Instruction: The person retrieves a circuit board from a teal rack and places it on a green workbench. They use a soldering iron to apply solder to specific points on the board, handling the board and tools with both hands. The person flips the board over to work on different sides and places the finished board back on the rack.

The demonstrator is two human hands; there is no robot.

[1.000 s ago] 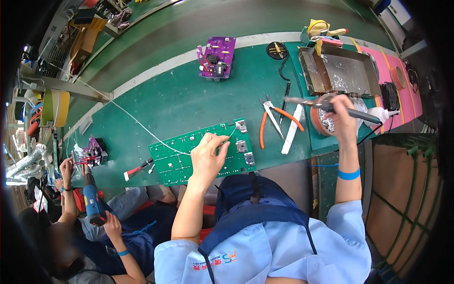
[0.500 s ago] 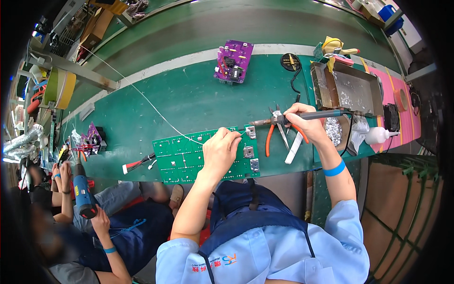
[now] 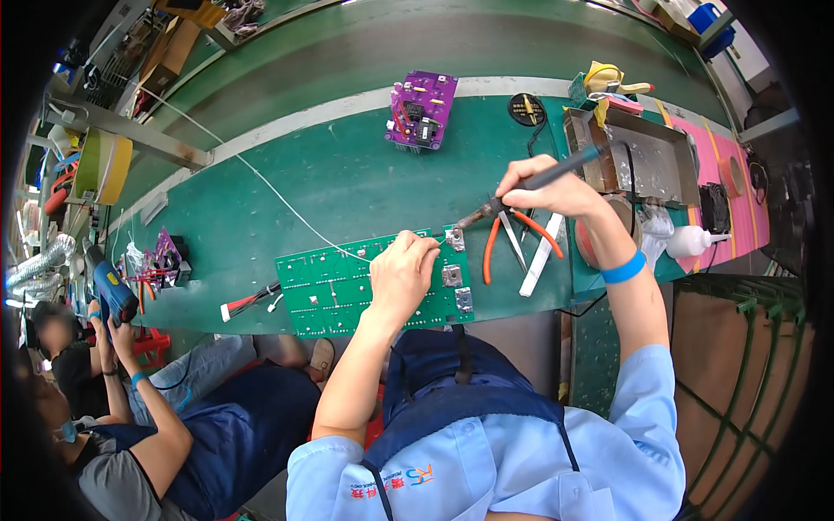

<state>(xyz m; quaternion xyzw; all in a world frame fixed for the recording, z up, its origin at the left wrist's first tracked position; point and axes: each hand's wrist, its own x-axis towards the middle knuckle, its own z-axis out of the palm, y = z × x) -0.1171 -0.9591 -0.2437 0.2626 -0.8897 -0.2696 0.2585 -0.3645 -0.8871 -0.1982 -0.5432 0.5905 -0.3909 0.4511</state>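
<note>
Solder wire (image 3: 296,210) runs down from the upper left into my left hand (image 3: 401,273), whose thumb and fingers pinch it. That hand rests over a large green circuit board (image 3: 308,300), and the short wire end reaches toward a metal pad (image 3: 453,240) at the board's upper right corner. In my right hand (image 3: 549,187) is a soldering iron (image 3: 563,168), gripped like a pen and slanting down to the left. Its tip is at the same pad, close to the wire end; whether they touch I cannot tell. Two more metal pads (image 3: 452,276) lie below along the right edge.
Orange-handled pliers (image 3: 489,252) and a white strip (image 3: 540,260) lie right of the board. A purple circuit board (image 3: 424,108) stands farther back. At right are a metal tray (image 3: 656,161) and white bottle (image 3: 692,242). On the left, a co-worker holds a blue power tool (image 3: 115,293).
My right hand has risen slightly left and tilted the iron more steeply, its tip now at the corner pad. My left hand stays nearly still. The co-worker's blue tool has moved up and left.
</note>
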